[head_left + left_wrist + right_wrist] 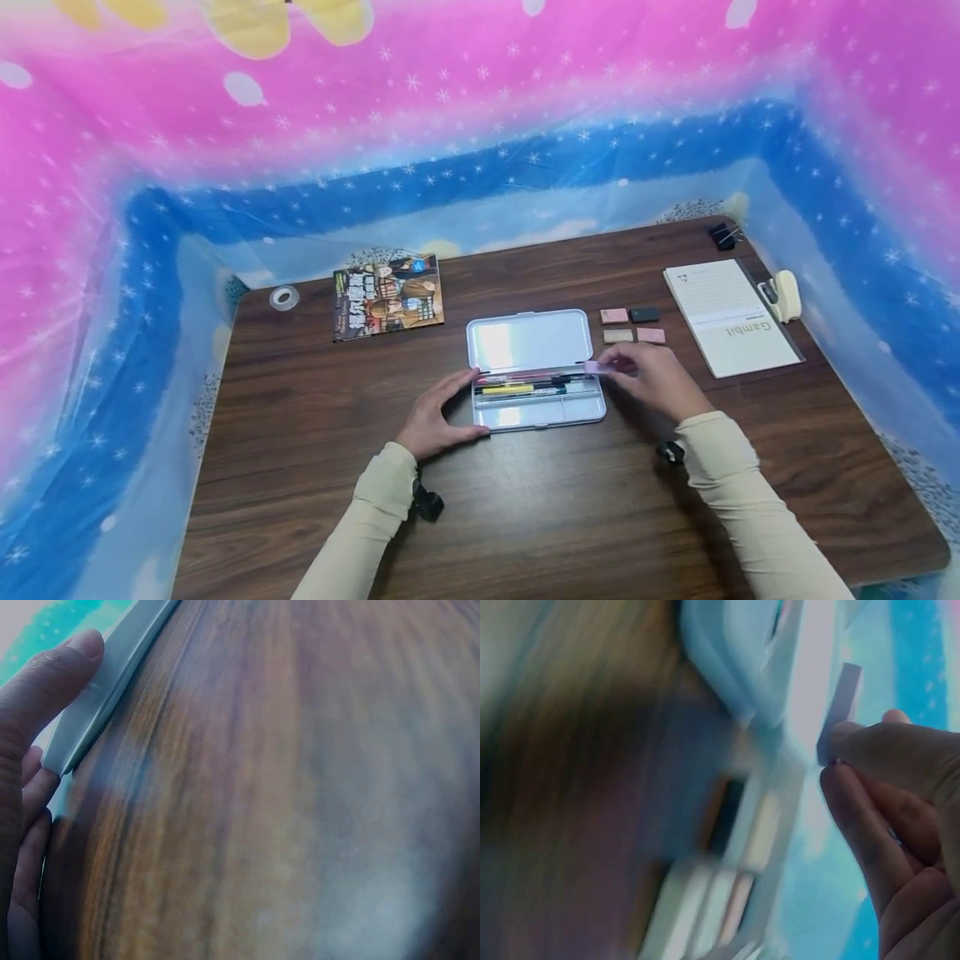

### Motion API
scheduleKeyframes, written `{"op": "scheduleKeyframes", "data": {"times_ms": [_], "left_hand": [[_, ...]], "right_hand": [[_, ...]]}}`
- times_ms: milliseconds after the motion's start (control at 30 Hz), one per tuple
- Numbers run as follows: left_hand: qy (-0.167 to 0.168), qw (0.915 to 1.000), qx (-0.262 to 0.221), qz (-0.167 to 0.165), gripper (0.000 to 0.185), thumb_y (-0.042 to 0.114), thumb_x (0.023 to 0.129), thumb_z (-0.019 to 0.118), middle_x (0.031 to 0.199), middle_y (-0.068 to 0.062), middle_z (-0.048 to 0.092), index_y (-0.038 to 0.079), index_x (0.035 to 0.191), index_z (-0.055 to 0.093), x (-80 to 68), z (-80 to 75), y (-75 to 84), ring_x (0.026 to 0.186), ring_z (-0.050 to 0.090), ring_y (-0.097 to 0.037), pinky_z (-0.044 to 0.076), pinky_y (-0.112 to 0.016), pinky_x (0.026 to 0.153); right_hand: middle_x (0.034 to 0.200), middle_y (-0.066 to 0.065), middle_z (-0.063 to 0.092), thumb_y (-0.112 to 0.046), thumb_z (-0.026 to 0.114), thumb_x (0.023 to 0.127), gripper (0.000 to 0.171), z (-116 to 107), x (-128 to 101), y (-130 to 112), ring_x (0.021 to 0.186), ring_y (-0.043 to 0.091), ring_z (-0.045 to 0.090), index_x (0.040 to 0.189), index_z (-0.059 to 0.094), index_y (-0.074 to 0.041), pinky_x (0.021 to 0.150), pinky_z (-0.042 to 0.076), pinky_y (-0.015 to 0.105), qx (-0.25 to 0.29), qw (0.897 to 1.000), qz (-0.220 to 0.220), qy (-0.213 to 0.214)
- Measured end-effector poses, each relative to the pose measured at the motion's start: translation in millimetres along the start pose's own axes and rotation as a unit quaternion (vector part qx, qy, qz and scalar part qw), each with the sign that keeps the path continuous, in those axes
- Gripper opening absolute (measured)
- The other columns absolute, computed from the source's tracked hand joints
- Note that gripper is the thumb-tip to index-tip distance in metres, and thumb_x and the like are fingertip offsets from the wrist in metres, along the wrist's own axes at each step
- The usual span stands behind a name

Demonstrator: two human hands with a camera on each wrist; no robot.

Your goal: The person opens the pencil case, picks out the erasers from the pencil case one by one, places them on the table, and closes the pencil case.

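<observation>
A white pencil case [536,340] lies on the table with its lid folded back. Inside it are several pens, one a yellow pen [508,389]. My left hand [435,419] grips the case's left end, its thumb on the front edge and its fingers farther back; the left wrist view shows the thumb [64,664] on the case's pale rim. Between the thumb and fingers of my right hand [656,379] is a small light purple block, which looks like an eraser [841,709], held over the case's right end. Part of that end is hidden behind it.
Just right of the lid sit several eraser-like blocks, among them a black block [644,314] and a beige block [618,336]. Farther right are a notepad [705,333], a cream stapler-like object [786,296] and a binder clip [723,237]. A book [387,312] and tape roll [284,298] lie left.
</observation>
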State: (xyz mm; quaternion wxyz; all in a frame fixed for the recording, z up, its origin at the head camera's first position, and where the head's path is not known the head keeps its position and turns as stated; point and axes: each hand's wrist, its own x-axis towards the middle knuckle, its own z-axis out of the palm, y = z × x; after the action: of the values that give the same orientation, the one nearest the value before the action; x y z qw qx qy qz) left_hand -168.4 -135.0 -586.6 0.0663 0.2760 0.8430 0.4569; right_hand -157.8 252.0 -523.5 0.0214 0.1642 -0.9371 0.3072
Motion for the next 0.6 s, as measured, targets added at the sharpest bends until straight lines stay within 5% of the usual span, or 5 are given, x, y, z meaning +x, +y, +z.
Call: {"op": "scheduleKeyframes", "data": {"times_ms": [200,600], "left_hand": [[-0.004,0.9999,0.005,-0.009,0.093,0.028,0.079,0.096,0.159,-0.01,0.051,0.018,0.159,0.05,0.3,-1.8,0.9,0.147,0.046,-0.032,0.037,-0.056,0.121],[-0.006,0.9999,0.007,-0.01,0.094,0.028,0.079,0.096,0.159,-0.01,0.051,0.018,0.159,0.05,0.2,-0.5,1.1,0.147,0.046,-0.032,0.036,-0.056,0.121]], "right_hand": [[0.098,0.012,0.077,0.008,0.08,0.087,0.02,-4.2,-10.9,20.4,0.089,0.028,0.073,0.101,0.076,-0.006,0.081,0.061,0.05,-0.042,0.997,0.057,-0.031],[0.097,0.014,0.077,0.012,0.079,0.087,0.022,2.9,-15.7,32.7,0.089,0.029,0.074,0.104,0.074,-0.001,0.083,0.062,0.049,-0.056,0.995,0.07,-0.034]]}}
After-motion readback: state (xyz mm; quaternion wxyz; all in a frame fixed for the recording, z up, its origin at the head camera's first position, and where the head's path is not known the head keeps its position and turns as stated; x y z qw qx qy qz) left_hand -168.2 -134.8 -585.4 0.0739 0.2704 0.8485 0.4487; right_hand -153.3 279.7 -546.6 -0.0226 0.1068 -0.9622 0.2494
